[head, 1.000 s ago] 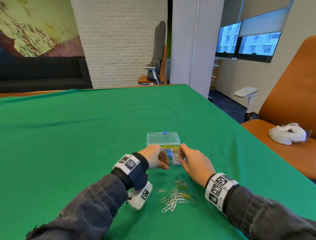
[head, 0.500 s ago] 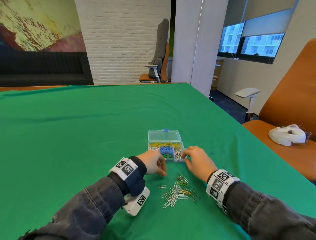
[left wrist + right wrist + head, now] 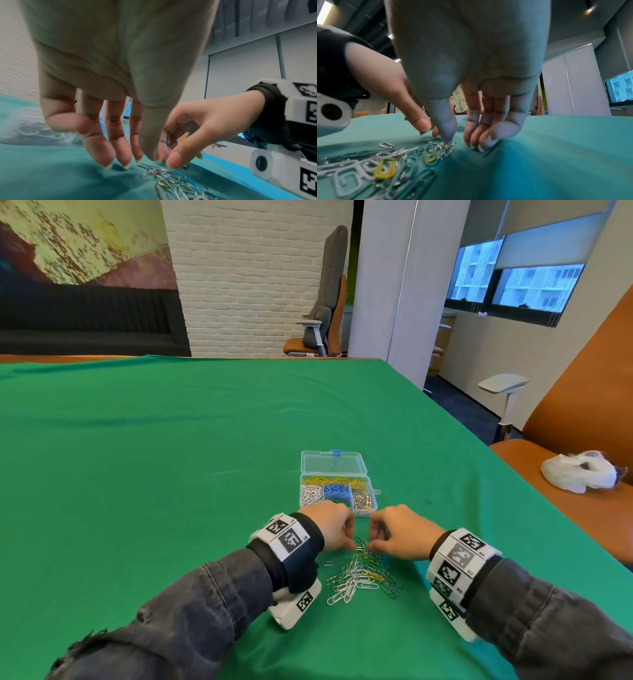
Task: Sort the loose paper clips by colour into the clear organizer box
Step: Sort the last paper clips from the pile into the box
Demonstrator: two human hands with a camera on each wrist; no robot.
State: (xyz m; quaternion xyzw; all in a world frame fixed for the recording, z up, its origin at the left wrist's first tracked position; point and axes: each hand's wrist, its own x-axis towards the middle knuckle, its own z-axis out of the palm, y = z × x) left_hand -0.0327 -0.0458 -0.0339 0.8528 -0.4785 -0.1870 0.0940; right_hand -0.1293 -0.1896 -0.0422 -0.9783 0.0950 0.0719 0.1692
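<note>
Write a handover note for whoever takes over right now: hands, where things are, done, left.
Left hand: fingers extended down at the far edge of the loose clip pile, holding nothing visible.
Right hand: same, fingertips at the pile's far edge; whether it pinches a clip cannot be told.
Organizer box: open on the green cloth, just beyond the hands, lid laid back.
Done: yellow, blue, white and silver clips already in separate compartments.
Left: mixed pile of white, yellow, dark and silver clips, plus one stray clip to its left.
</note>
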